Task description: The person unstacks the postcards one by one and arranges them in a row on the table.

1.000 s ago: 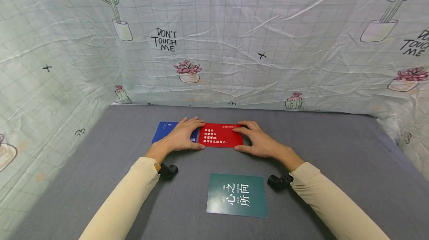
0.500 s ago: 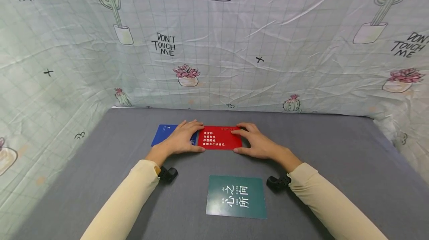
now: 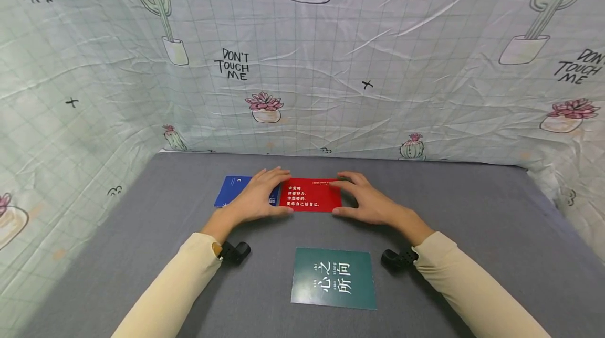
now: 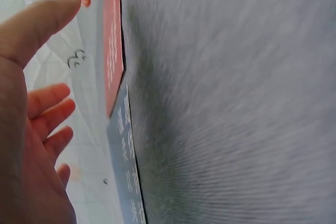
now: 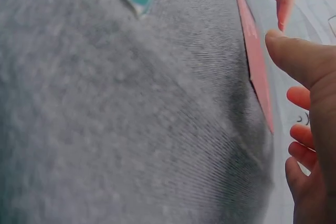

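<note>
In the head view a red card (image 3: 309, 196) with white lettering lies flat, right up against a blue card (image 3: 232, 188) on its left. My left hand (image 3: 259, 195) is over the seam between them, fingers spread, hiding part of the blue card. At the red card's right end is my right hand (image 3: 366, 202), its thumb and fingers apart. Space shows between the left thumb (image 4: 58, 17) and the red card (image 4: 113, 51) in the left wrist view. The right wrist view likewise shows the right thumb (image 5: 294, 53) apart from the red card (image 5: 253, 51). Neither hand holds anything.
A dark green card (image 3: 333, 277) with white lettering lies nearer the person, between the forearms. Grey cloth (image 3: 449, 196) covers the table. A cactus-printed curtain (image 3: 307, 65) hangs behind its far edge and along both sides.
Both hands have shifted slightly at the red card, the left fingertips a little to the right, the right wrist outward. The cards keep their layout; the head view has tilted slightly.
</note>
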`<state>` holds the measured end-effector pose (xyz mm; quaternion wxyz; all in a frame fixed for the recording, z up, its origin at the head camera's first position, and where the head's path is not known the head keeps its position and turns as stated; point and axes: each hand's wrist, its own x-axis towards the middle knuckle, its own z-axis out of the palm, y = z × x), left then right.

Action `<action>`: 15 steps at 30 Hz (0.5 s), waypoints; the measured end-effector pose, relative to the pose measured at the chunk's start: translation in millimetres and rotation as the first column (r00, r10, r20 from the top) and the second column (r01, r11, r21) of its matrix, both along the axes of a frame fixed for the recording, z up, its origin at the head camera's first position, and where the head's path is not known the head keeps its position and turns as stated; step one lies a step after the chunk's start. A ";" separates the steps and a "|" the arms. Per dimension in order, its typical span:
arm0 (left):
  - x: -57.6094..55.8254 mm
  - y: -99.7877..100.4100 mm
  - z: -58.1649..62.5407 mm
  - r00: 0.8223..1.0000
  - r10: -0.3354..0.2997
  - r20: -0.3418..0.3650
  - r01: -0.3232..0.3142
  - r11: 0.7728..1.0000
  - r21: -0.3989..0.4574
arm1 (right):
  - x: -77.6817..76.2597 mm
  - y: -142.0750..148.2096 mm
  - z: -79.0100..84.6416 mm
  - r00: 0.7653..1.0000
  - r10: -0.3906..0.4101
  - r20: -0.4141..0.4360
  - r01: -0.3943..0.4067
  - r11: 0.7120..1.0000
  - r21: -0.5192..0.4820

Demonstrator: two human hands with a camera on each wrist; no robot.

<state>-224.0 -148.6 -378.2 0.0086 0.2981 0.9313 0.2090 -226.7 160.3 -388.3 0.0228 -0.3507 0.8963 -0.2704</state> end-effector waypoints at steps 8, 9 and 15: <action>21.8 1.3 -1.2 0.998 -0.023 -0.062 0.028 0.996 0.088 | 11.8 4.2 5.1 0.999 0.011 -0.038 -0.010 1.000 0.003; 25.1 2.1 -0.8 0.997 -0.024 -0.069 0.031 0.995 0.098 | 14.5 4.7 5.5 0.999 0.014 -0.042 -0.014 1.000 0.002; 49.5 8.3 2.0 0.999 -0.014 -0.051 0.021 0.989 0.146 | 31.6 8.3 4.9 0.997 0.030 -0.070 -0.030 0.999 -0.011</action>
